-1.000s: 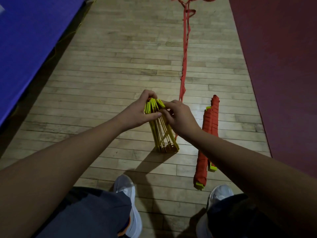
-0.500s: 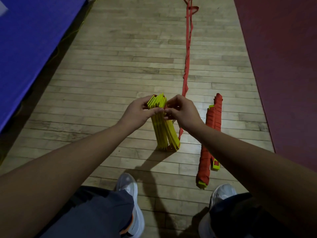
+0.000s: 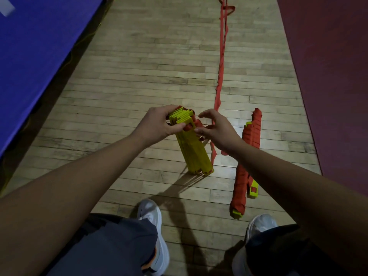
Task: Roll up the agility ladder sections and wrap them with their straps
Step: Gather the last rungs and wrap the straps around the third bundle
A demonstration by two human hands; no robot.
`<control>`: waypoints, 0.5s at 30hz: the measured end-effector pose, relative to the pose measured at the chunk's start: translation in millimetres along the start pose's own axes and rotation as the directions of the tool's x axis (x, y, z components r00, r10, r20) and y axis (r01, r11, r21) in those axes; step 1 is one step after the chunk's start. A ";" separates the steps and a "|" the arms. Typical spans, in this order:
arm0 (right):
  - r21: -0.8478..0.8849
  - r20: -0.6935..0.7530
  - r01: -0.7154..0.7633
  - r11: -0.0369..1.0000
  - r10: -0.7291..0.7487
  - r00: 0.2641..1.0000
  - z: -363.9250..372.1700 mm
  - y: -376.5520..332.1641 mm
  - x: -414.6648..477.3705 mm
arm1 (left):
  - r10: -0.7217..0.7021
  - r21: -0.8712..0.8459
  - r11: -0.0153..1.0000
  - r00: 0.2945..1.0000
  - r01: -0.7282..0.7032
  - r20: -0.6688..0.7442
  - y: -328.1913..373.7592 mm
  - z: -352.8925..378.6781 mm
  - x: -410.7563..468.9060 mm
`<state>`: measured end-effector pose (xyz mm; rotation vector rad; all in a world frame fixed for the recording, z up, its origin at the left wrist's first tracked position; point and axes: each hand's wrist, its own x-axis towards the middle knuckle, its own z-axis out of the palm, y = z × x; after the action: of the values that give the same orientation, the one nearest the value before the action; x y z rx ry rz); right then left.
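A stack of yellow ladder rungs [image 3: 196, 154] stands on end on the wooden floor in front of me. My left hand [image 3: 157, 126] grips its top, fingers curled round the rungs. My right hand [image 3: 221, 132] hovers just right of the top with thumb and index finger spread apart; the thumb tip touches the red strap bunched there. The red strap [image 3: 221, 62] trails from the stack away across the floor and passes under my right hand. A finished bundle [image 3: 249, 156], wrapped in red strap with yellow ends showing, lies to the right.
A blue mat [image 3: 29, 56] borders the floor on the left, with a dark red mat [image 3: 334, 76] on the right. My white shoes [image 3: 151, 214] [image 3: 258, 224] stand just behind the stack and the bundle. Bare floorboards [image 3: 149, 56] stretch ahead.
My right hand has let go of the stack's top and spread its fingers. The rungs are pressed closer together, and red strap now shows at the top.
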<state>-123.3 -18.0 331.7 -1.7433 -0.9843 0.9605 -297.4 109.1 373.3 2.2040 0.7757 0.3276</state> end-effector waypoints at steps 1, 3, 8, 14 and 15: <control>-0.046 0.039 0.028 0.999 -0.026 0.999 -1.7 -0.9 0.2 | 0.005 -0.016 1.000 0.999 -0.005 0.050 -1.3 -2.8 0.5; -0.081 0.129 0.105 0.991 -0.094 0.987 -5.3 -4.8 -0.9 | 0.037 -0.066 0.997 0.993 -0.029 0.109 -0.3 -8.4 1.9; -0.212 0.146 0.160 0.964 -0.131 0.981 -4.3 -5.9 -10.1 | -0.040 -0.261 0.961 0.979 0.092 0.198 -11.1 -1.3 2.3; -0.210 0.155 0.119 0.970 -0.087 0.984 13.3 13.5 -14.7 | -0.059 -0.293 0.947 0.966 0.133 0.250 -1.6 39.3 -9.9; -0.210 0.162 0.116 0.971 -0.082 0.983 12.9 13.4 -12.5 | -0.057 -0.257 0.960 0.973 0.115 0.222 -3.2 37.0 -7.7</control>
<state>-136.9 -29.1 317.6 -1.7999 -1.3064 0.9616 -288.0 84.4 346.0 1.9067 0.6655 0.1399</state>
